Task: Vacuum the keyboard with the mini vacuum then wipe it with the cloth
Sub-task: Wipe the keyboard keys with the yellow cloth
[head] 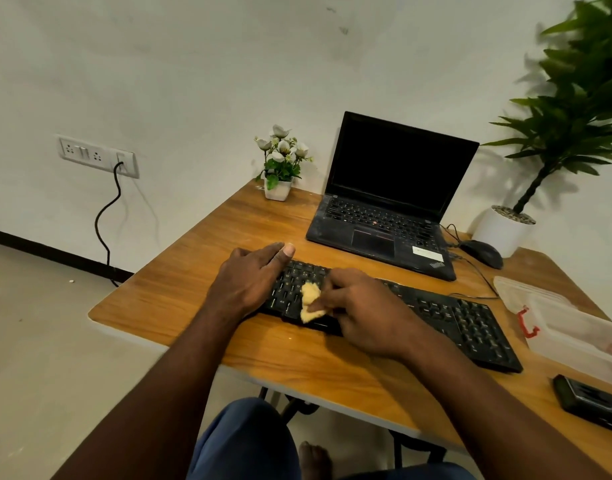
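Cloth (309, 301), one, in right hand (363, 310) on one keyboard (470, 323)

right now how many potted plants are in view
2. A small flowering plant at the desk's back edge, left of the laptop; a tall leafy plant right of the laptop, behind the mouse.

The black keyboard (470, 327) has pale key legends. One key near its left front corner reads "Alt". The keys just above it seem to show single letters, "Z" and "X" among them; the others are too faint to read. The laptop (394, 168) bears a slanted logo on the right front corner of its palm rest, blurred but apparently "ThinkPad". Beside it a white sticker (427, 252) carries print too small to read.
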A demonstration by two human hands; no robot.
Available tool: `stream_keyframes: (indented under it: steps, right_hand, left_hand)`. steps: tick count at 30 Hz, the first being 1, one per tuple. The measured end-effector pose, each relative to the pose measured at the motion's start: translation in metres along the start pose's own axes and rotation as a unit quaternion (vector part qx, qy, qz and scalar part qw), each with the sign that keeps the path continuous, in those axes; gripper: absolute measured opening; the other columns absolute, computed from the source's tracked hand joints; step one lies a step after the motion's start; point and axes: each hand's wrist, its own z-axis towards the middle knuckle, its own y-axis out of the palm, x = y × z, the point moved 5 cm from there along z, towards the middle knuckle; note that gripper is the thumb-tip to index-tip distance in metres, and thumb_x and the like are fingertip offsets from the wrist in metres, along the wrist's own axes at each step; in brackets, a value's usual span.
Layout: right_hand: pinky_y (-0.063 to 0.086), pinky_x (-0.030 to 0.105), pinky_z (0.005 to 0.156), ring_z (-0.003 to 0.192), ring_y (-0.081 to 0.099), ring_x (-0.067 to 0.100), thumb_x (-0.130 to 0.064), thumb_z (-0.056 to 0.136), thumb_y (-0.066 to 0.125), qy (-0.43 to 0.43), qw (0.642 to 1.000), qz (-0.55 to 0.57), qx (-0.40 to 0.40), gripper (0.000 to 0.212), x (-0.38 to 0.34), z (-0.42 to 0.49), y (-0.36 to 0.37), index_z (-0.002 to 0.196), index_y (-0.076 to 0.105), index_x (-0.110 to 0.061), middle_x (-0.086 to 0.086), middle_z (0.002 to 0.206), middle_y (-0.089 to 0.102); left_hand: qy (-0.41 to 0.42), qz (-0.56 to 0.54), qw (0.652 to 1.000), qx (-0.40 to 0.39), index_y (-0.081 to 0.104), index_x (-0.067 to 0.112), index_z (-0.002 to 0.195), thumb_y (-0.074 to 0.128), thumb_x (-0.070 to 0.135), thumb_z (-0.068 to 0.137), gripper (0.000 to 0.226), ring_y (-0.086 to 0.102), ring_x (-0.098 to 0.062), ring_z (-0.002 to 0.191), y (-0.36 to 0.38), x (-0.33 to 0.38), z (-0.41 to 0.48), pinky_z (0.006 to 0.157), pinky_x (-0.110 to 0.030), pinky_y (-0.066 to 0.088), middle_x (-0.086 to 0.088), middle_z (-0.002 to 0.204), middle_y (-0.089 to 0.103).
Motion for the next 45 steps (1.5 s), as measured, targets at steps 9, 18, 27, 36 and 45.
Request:
stream_keyframes:
  steps: [9, 18, 27, 36, 45]
  right_hand:
    - [0.048, 0.021, 0.07, 0.088, 0.053, -0.003, -0.011, 0.099, 0.063, 0.231, 0.942, 0.172, 0.17, 0.025, 0.089, -0.022, -0.031, 0.117, 0.074, -0.024, -0.01, 0.112, 0.064]
    - [0.055, 0.039, 0.088, 0.099, 0.06, 0.015, -0.007, 0.094, 0.059, 0.16, 0.983, 0.055, 0.072, 0.035, 0.077, 0.063, -0.015, 0.115, 0.076, -0.03, -0.006, 0.109, 0.068]
    - [0.056, 0.045, 0.091, 0.1, 0.063, 0.016, -0.011, 0.096, 0.055, 0.24, 0.97, -0.007, -0.038, 0.035, 0.128, 0.024, -0.015, 0.116, 0.074, -0.034, -0.007, 0.112, 0.071]
    - [0.054, 0.041, 0.089, 0.1, 0.059, 0.012, -0.01, 0.097, 0.059, 0.159, 0.983, 0.093, 0.024, 0.031, 0.069, 0.044, -0.011, 0.113, 0.074, -0.032, -0.011, 0.107, 0.063]
    - [0.052, 0.036, 0.083, 0.104, 0.049, 0.017, -0.02, 0.091, 0.065, 0.102, 0.995, -0.017, 0.003, 0.034, 0.007, 0.077, 0.009, 0.125, 0.068, -0.024, -0.002, 0.107, 0.049]
  left_hand:
    - [0.003, 0.179, 0.984, -0.019, 0.06, 0.037, 0.142, 0.038, 0.067, 0.102, 0.054, 0.037, -0.035, 0.142, -0.005, 0.041, 0.017, 0.108, -0.053, 0.042, -0.014, 0.143, 0.057]
    - [-0.009, 0.056, 0.974, -0.218, 0.08, 0.02, 0.09, 0.069, 0.026, 0.095, 0.014, 0.067, -0.027, 0.103, 0.02, 0.061, 0.079, 0.101, -0.047, 0.051, -0.004, 0.099, 0.075]
    - [-0.036, 0.037, 0.942, -0.332, 0.079, 0.014, 0.078, 0.087, 0.027, 0.08, 0.016, 0.07, -0.026, 0.081, 0.029, 0.045, 0.104, 0.087, -0.042, 0.054, -0.007, 0.084, 0.078]
    - [-0.028, -0.013, 0.939, -0.343, 0.077, 0.009, 0.082, 0.082, 0.019, 0.083, 0.011, 0.066, -0.014, 0.062, 0.028, 0.045, 0.097, 0.062, -0.027, 0.051, -0.003, 0.074, 0.075]
    - [0.04, 0.034, 0.943, -0.329, 0.076, 0.017, 0.078, 0.059, -0.011, 0.088, 0.034, 0.048, 0.002, 0.04, 0.017, 0.044, 0.093, 0.053, -0.026, 0.036, 0.012, 0.053, 0.063]
